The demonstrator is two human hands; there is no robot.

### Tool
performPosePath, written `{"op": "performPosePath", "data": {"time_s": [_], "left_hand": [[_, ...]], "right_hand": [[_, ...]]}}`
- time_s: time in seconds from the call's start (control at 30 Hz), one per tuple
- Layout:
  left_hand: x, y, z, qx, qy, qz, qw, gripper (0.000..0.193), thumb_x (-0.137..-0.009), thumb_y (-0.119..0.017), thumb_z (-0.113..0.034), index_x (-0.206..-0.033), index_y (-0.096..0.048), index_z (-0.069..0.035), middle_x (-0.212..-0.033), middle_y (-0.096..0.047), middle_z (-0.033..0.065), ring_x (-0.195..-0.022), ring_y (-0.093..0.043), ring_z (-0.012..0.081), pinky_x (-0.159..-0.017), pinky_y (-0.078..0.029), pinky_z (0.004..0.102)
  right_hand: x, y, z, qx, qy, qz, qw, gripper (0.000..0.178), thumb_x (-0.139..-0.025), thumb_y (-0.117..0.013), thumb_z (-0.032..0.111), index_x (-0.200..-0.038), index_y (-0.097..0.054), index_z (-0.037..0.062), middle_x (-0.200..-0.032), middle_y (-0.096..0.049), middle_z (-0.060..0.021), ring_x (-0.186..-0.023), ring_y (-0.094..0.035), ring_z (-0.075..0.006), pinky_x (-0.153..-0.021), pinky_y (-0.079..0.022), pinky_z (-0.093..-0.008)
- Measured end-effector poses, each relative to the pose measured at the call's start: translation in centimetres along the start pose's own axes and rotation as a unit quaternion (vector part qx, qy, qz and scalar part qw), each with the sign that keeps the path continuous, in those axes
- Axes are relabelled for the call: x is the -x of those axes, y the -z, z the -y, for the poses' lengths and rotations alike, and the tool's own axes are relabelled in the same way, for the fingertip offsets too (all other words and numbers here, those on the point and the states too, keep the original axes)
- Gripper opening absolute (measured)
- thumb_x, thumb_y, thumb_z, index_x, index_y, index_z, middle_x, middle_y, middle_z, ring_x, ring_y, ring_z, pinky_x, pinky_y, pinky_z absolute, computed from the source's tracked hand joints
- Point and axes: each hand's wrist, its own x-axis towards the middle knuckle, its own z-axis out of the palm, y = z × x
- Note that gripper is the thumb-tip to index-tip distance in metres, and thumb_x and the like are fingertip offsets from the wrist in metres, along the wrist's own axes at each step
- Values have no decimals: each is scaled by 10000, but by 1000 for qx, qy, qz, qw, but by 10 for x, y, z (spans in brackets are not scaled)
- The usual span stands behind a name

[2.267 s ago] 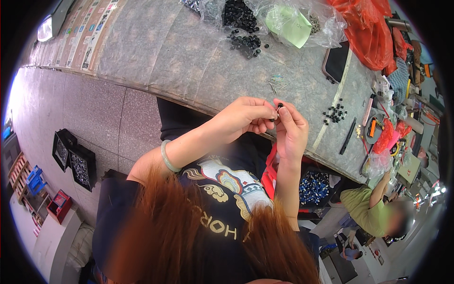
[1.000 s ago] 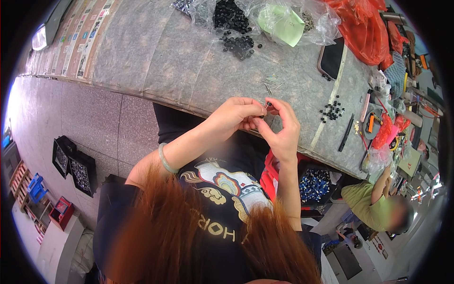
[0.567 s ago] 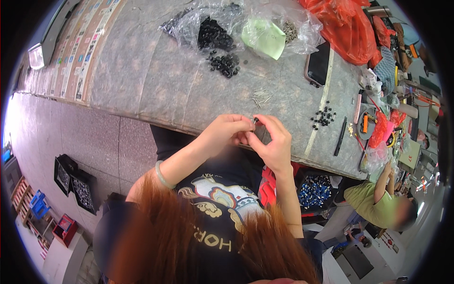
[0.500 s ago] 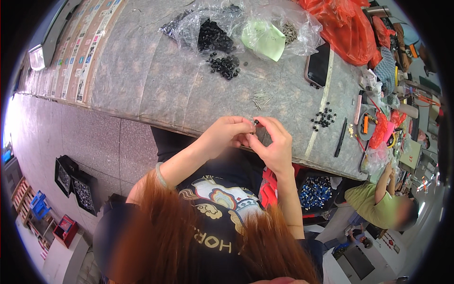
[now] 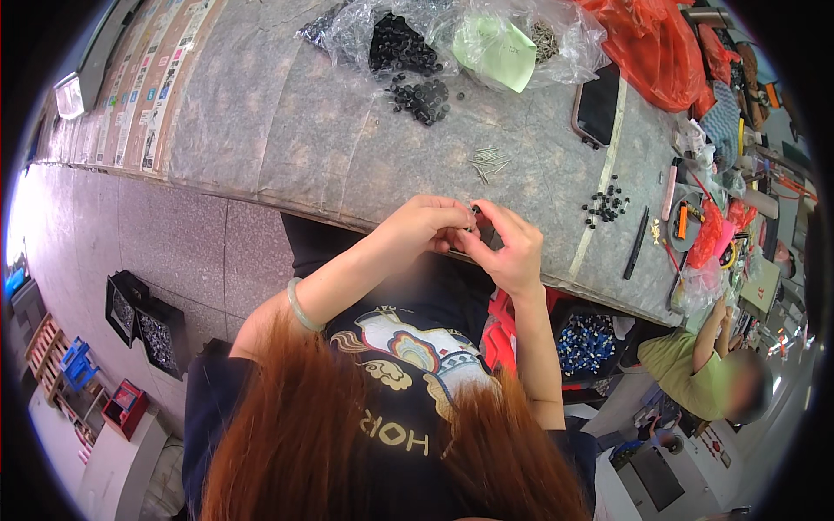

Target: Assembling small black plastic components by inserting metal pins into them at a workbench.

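My left hand (image 5: pixel 434 224) and my right hand (image 5: pixel 511 247) meet at the table's near edge, both closed in a fingertip pinch. Between their fingertips is a small black part (image 5: pixel 475 210), mostly covered by the fingers. A thin pin seems to run down from it, too small to make out well. Just beyond my hands lies a little heap of thin silver pins (image 5: pixel 489 162). To the right are several loose small black caps (image 5: pixel 606 205). A larger pile of black caps (image 5: pixel 421 100) spills from a clear plastic bag (image 5: pixel 347 30) farther back.
A pale green paper (image 5: pixel 495 54) lies on another clear bag holding metal pins (image 5: pixel 545 42). Beside it are a dark phone (image 5: pixel 598 104) and a red plastic bag (image 5: pixel 651 52). A black pen (image 5: pixel 636 243) lies at the right. Another person (image 5: pixel 695 360) sits farther right, near a bin of blue-and-white pieces (image 5: pixel 586 345).
The view has shifted slightly, so the table's things appear a little higher and to the right. My hands stay together; the black part's position between the fingertips has changed slightly.
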Motion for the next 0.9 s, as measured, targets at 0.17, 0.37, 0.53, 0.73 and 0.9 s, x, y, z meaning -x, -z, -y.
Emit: {"op": "performPosePath", "data": {"time_s": [0.17, 0.37, 0.53, 0.73, 0.9], "left_hand": [[-4, -9, -3, -6, -11, 18, 1000, 115, -808, -517, -142, -810, -570, -40, -779, -581, 28, -675, -515, 74, -593, -397, 200], [-5, -7, -11, -33, -26, -8, 999, 116, -796, -513, -127, -832, -571, -34, -767, -561, 11, -687, -514, 79, -597, -402, 203], [0, -9, -3, -36, -32, -4, 999, 113, -798, -496, -106, -840, -550, -17, -811, -563, 49, -749, -552, 137, -662, -456, 272], [-5, 3, 2, -31, -43, 26, 998, 149, -806, -500, -144, -895, -534, -30, -836, -569, 49, -775, -560, 139, -730, -456, 262], [-1, -4, -5, -27, -26, 17, 999, 114, -818, -489, -119, -858, -525, -19, -828, -563, 55, -754, -556, 134, -710, -467, 269]], "right_hand": [[4, 7, -3, 8, -7, -6, 1000, 343, -631, -704, 155, -920, -573, 26, -717, -584, -91, -633, -579, -212, -554, -460, -295], [-2, 6, -9, -17, 19, 15, 1000, 363, -685, -656, 253, -952, -543, 35, -723, -561, -89, -637, -551, -254, -566, -437, -337], [11, -5, -11, -33, 71, -51, 996, 322, -662, -658, 196, -913, -533, 37, -671, -553, -71, -622, -544, -257, -572, -433, -337], [16, -9, -7, -30, 79, -98, 992, 255, -680, -627, 213, -821, -507, 37, -649, -537, -84, -616, -542, -269, -558, -421, -348], [15, -13, -10, -29, 91, -108, 990, 309, -687, -624, 208, -895, -521, 5, -670, -544, -83, -623, -541, -260, -571, -428, -346]]}}
